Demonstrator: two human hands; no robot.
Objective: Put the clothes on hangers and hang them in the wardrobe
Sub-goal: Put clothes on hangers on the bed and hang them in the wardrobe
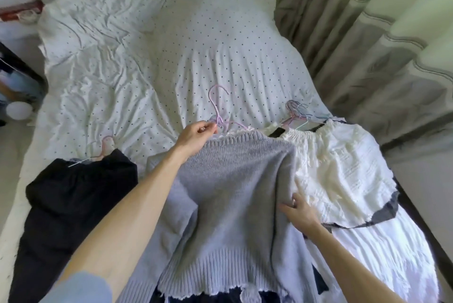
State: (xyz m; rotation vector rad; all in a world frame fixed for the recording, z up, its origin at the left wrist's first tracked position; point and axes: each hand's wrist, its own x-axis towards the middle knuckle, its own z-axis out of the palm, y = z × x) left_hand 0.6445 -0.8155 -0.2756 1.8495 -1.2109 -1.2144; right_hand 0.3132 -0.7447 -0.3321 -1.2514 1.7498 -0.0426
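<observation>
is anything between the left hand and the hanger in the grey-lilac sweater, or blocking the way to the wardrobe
Nothing visible stands between them: the left hand holds the lilac hanger at the neck of the sweater. The right hand touches the sweater's side. The wardrobe is not in view.

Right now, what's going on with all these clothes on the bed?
A person is fitting a grey knitted sweater onto a pink hanger on the bed. The left hand pinches the hanger at the sweater's neck, and the right hand touches the sweater's side edge. A black garment lies to the left with another hanger at its top. A white garment lies to the right, below a bunch of hangers. No wardrobe is in view.
</observation>
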